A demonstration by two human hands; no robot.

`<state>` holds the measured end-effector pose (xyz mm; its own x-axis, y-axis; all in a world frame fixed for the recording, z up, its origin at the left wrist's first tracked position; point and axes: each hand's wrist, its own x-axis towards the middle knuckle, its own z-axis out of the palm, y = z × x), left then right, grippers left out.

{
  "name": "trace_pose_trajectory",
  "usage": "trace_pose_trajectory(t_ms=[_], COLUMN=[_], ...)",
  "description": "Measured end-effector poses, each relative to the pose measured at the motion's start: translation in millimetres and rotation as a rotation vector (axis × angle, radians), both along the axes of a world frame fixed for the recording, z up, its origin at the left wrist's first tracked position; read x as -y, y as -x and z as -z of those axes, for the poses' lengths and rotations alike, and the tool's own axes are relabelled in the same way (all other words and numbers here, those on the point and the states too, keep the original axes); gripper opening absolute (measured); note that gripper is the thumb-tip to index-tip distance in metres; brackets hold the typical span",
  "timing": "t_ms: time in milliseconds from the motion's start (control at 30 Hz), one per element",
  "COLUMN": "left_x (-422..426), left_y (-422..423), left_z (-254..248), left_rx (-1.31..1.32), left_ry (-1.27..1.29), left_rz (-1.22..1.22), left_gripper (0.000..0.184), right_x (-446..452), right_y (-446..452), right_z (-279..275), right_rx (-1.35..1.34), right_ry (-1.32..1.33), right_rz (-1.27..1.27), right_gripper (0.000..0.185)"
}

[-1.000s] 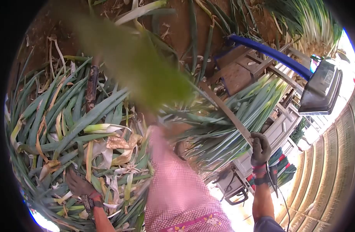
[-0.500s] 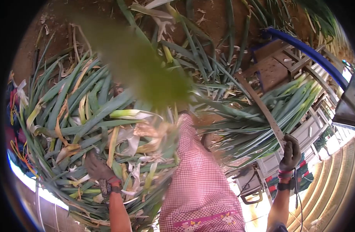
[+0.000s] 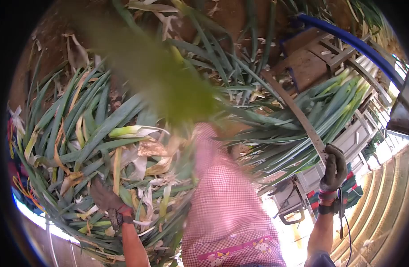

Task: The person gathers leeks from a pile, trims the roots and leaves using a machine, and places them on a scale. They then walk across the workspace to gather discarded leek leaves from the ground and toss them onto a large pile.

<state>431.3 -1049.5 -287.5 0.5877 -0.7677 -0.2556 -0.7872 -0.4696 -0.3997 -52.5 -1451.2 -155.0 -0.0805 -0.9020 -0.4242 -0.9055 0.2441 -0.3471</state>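
Note:
My left hand (image 3: 107,199), in a dark glove with a red cuff, rests on a big heap of green onion leaves and dry husks (image 3: 111,142) at the left. Its fingertips are partly lost among the leaves. At the right my right hand (image 3: 334,170), gloved too, has its fingers wrapped round the end of a long flat metal bar (image 3: 298,113). A bundle of green onions (image 3: 333,107) lies beside and beyond that bar. Between my hands hangs a pink checked apron (image 3: 233,200). A blurred green shape covers the upper middle of the view.
A blue curved bar (image 3: 351,42) runs over a metal frame (image 3: 342,58) at the upper right. A dark box (image 3: 402,107) stands at the right edge. Loose onion leaves (image 3: 213,49) lie on brown soil. Ridged pale sheeting (image 3: 378,213) is at the lower right.
The view has shifted, so the bar and my right hand appear farther right than a second ago. My right hand stays at the bar's end and my left hand stays on the heap.

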Motion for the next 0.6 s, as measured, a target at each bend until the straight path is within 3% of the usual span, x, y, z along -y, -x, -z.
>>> trace_pose_trajectory(t_ms=[100,233,300,400,500,600], left_x=[-5,2,52,81,170,247], left_y=[-4,-1,9,-3,-3,-6], left_z=[-5,-9,-29,-48,-73,-36], left_rx=[-0.019,-0.027,-0.053,-0.185,-0.440,-0.748], left_ry=[-0.093,-0.124,-0.111,0.042,0.322,0.357], left_rz=[-0.020,-0.120,-0.165,-0.294,-0.245,-0.320], left_gripper=[0.072,0.073,0.048,0.037,0.028,0.034], right_x=[2,-3,-3,-5,-3,-3], right_y=[9,21,30,32,32,36], right_z=[0,2,3,6,6,7], right_rx=[0.042,0.070,0.068,0.071,0.072,0.076], right_ry=[-0.011,-0.049,-0.043,-0.040,-0.057,-0.067], right_rz=[-0.116,-0.051,-0.115,-0.068,-0.093,-0.087], right_gripper=[0.027,0.032,0.031,0.029,0.027,0.027])
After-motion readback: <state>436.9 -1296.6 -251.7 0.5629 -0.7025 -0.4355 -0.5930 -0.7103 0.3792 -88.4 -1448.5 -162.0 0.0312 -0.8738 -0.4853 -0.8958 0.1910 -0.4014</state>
